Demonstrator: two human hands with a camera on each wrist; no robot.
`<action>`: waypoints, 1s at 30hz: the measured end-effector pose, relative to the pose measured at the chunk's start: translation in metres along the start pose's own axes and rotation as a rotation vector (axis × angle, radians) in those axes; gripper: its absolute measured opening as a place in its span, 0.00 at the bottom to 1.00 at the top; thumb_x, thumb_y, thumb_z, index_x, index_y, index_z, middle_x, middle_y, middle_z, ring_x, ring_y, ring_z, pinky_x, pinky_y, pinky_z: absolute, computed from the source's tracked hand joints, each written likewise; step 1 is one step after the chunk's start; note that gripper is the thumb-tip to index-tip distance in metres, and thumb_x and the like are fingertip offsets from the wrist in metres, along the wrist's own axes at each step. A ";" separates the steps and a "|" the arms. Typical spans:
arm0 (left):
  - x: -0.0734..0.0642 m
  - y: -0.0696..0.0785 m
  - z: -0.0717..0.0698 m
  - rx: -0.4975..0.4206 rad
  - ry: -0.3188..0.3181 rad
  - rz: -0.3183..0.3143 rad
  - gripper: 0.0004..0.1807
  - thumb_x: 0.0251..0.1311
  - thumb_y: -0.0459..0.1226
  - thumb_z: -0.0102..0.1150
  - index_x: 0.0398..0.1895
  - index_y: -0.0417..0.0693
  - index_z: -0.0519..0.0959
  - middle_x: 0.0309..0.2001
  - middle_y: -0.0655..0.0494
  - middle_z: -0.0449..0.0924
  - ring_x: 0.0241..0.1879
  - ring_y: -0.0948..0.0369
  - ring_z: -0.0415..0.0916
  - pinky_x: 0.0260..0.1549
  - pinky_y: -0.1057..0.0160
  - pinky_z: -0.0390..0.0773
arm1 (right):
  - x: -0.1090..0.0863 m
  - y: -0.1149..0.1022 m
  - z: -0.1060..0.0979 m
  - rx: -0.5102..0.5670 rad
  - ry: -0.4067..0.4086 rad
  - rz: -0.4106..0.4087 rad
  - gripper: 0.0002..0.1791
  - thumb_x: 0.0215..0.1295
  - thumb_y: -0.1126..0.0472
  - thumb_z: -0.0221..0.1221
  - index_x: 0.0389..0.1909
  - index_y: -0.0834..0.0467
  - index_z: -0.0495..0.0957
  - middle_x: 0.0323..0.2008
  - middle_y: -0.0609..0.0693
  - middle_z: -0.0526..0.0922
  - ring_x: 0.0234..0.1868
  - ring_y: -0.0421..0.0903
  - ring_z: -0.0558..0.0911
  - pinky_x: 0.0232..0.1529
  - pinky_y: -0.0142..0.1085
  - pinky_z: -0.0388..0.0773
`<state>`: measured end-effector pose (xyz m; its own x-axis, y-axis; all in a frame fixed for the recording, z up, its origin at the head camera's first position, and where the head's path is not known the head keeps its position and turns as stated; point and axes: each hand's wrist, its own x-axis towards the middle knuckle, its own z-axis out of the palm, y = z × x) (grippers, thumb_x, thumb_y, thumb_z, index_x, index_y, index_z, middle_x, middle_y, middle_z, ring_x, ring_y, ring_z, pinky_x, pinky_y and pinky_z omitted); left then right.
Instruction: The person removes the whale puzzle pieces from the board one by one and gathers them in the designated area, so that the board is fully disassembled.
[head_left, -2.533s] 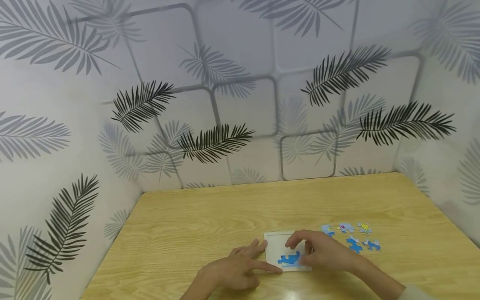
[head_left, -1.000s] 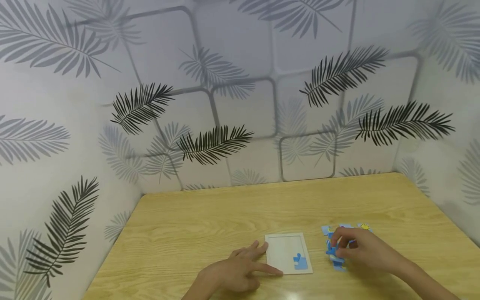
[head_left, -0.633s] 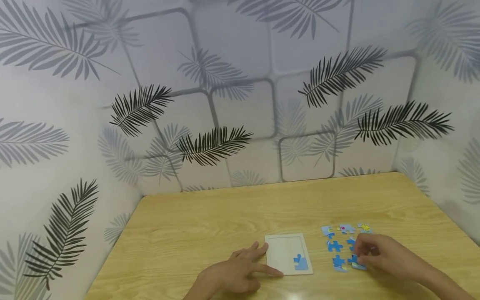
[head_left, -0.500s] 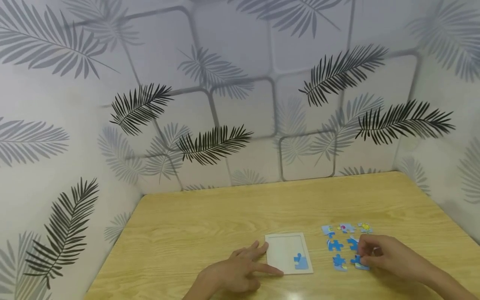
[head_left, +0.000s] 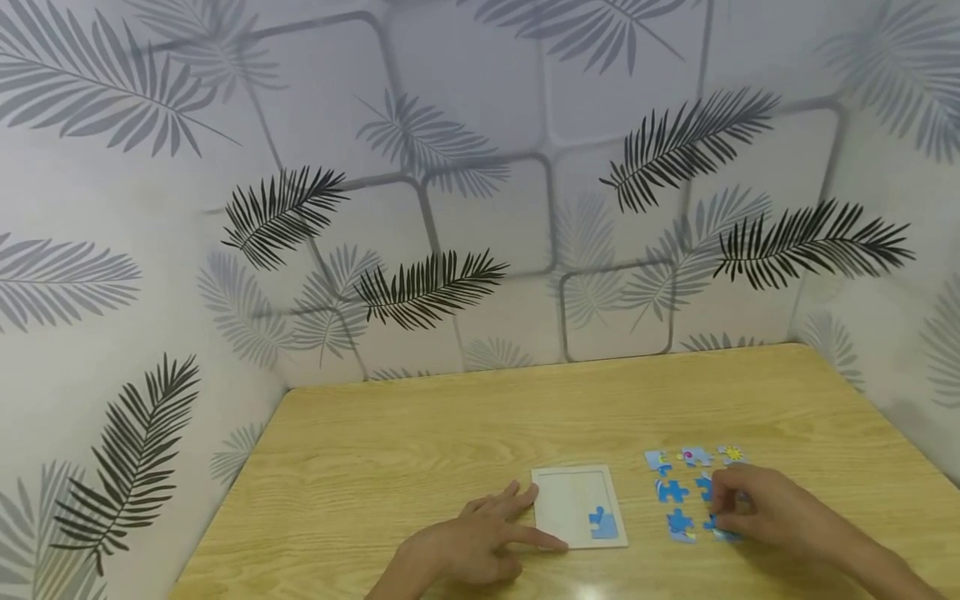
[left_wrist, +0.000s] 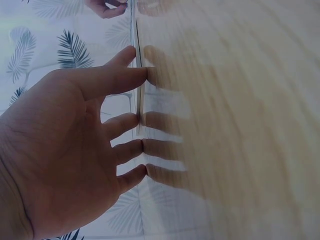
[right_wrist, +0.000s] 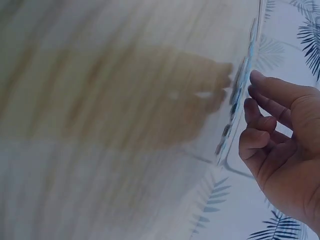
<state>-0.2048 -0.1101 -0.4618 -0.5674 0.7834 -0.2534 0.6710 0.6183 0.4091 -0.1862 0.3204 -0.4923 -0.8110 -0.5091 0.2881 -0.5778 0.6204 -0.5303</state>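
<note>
My left hand (head_left: 476, 537) lies on the table with spread fingers. Its fingertips touch the left and lower edges of a white puzzle tray (head_left: 546, 479). A blue jigsaw piece (head_left: 603, 525) sits in the tray's lower right corner. My right hand (head_left: 765, 508) is above the loose pieces, fingers loosely bent, partly covering a blue piece (head_left: 708, 523) at the lower right of the group. In the right wrist view, no piece shows between the fingers of the right hand (right_wrist: 285, 135). In the left wrist view, the left hand (left_wrist: 75, 135) has its fingertips on the tabletop.
Loose pieces lie right of the tray: a sun piece (head_left: 732, 454), a piece with a pink spiral (head_left: 696, 456), a light blue piece (head_left: 657, 460) and several blue ones (head_left: 680, 522). A wood-grain table (head_left: 420, 442) meets a leaf-patterned wall (head_left: 495, 317) behind.
My right hand has left the tray for the loose pieces on the right, lingering over the lower right one. The blue piece now shows in the tray's corner. My left hand stays put.
</note>
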 end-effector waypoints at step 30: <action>0.001 -0.001 0.001 0.012 0.004 0.004 0.31 0.72 0.42 0.55 0.72 0.89 0.69 0.85 0.52 0.42 0.83 0.45 0.39 0.73 0.33 0.55 | 0.074 -0.073 0.061 0.246 -0.240 0.064 0.18 0.62 0.63 0.71 0.53 0.54 0.83 0.44 0.47 0.79 0.37 0.37 0.74 0.38 0.32 0.75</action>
<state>-0.2057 -0.1094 -0.4631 -0.5663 0.7859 -0.2484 0.6791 0.6157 0.3996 -0.1982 0.2007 -0.4807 -0.7836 -0.6176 0.0674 -0.4631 0.5082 -0.7261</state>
